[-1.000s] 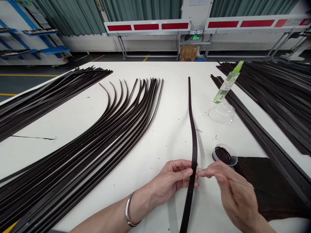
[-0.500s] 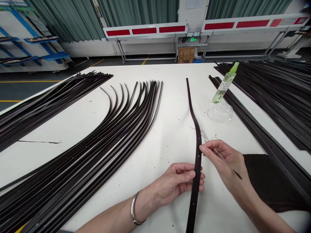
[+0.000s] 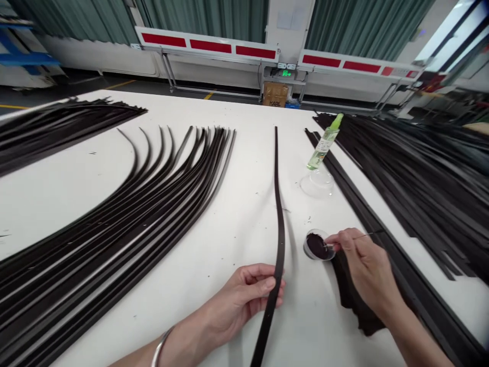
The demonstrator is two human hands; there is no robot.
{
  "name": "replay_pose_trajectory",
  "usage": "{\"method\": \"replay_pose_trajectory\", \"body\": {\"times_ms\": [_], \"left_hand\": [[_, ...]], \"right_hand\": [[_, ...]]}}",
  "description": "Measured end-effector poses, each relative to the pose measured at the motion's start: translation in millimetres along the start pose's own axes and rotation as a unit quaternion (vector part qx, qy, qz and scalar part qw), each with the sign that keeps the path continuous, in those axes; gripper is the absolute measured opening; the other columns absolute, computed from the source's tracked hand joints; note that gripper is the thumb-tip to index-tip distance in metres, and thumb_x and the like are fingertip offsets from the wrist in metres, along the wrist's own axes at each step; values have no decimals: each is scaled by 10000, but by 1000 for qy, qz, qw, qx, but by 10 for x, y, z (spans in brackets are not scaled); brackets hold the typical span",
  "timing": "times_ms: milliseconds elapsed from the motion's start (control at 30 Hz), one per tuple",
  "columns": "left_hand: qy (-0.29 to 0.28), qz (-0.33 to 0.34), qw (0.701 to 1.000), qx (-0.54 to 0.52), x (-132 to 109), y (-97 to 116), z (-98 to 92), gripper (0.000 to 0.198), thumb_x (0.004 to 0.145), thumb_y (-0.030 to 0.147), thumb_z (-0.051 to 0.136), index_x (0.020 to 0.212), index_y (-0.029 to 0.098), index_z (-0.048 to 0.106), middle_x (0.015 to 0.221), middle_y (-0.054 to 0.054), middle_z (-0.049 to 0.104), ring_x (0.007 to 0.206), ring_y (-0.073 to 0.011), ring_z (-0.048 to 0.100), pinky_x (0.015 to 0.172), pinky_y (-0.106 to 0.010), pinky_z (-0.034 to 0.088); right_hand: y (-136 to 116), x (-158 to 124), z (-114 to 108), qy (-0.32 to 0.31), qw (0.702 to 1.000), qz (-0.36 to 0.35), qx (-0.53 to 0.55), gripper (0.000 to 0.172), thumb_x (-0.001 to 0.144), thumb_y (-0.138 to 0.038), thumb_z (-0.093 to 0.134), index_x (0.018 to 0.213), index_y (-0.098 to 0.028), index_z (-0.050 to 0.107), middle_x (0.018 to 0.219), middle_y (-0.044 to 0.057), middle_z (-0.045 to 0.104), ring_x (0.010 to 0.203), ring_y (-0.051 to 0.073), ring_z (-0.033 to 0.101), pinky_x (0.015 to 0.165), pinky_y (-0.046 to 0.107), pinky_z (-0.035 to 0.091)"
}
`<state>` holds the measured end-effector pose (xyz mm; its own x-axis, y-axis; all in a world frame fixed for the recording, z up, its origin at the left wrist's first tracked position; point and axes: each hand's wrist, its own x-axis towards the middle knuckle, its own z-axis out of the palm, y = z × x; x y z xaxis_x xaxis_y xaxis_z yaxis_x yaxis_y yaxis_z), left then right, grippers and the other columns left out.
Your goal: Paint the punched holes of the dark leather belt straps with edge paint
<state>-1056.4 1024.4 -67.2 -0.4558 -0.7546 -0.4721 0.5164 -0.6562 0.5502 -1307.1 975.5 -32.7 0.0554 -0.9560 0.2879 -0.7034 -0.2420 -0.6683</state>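
Note:
My left hand (image 3: 248,295) pinches a long dark strap (image 3: 280,229) between thumb and fingers, with small holes along it. The strap's far end lies toward the back of the white table. In my right hand (image 3: 362,260) is a thin stick (image 3: 361,236), its tip at a small clear cup (image 3: 307,250) of dark liquid (image 3: 318,246). What the tip looks like inside the cup is hard to make out. A dark cloth (image 3: 346,288) lies under and beside my right hand.
Many dark straps (image 3: 153,214) fan out on the left of the table (image 3: 244,193), with another pile (image 3: 76,122) beyond. More straps (image 3: 389,178) lie on the right. A green spray bottle (image 3: 324,142) leans up from a clear round dish (image 3: 317,184).
My right hand has left the strap and moved right to the cup with the stick. My left hand keeps its pinch on the strap. The view has turned to the right.

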Motion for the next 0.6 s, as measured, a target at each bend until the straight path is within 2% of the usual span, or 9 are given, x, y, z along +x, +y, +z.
{"method": "replay_pose_trajectory", "body": {"times_ms": [100, 167, 433, 600], "left_hand": [[7, -9, 1000, 17, 15, 20, 0, 174, 799, 205, 729, 956, 144, 685, 874, -59, 702, 733, -120, 646, 739, -260, 516], [6, -12, 1000, 20, 17, 33, 8, 170, 799, 207, 729, 950, 144, 685, 867, -55, 697, 731, -121, 643, 730, -259, 516], [4, -12, 1000, 20, 21, 47, 24, 170, 802, 214, 725, 952, 144, 683, 869, -54, 692, 736, -125, 642, 749, -270, 516], [-3, -9, 1000, 24, 11, 57, 34, 169, 800, 219, 727, 944, 139, 688, 852, -50, 686, 722, -120, 638, 743, -264, 511]], "right_hand": [[63, 26, 55, -6, 995, -80, -52, 334, 1000, -318, 390, 784, -212, 622, 739, 20, 625, 742, 158, 564, 669, 293, 451], [84, 37, 104, -15, 993, -104, -61, 316, 999, -281, 396, 763, -211, 595, 708, 16, 617, 746, 164, 544, 655, 293, 440], [156, 52, 188, -21, 991, -119, -59, 291, 991, -249, 419, 757, -206, 587, 702, 22, 621, 753, 174, 537, 658, 301, 431], [102, 23, 124, 6, 994, -104, -45, 312, 989, -287, 419, 758, -207, 613, 711, 29, 619, 749, 174, 554, 665, 300, 451]]}}
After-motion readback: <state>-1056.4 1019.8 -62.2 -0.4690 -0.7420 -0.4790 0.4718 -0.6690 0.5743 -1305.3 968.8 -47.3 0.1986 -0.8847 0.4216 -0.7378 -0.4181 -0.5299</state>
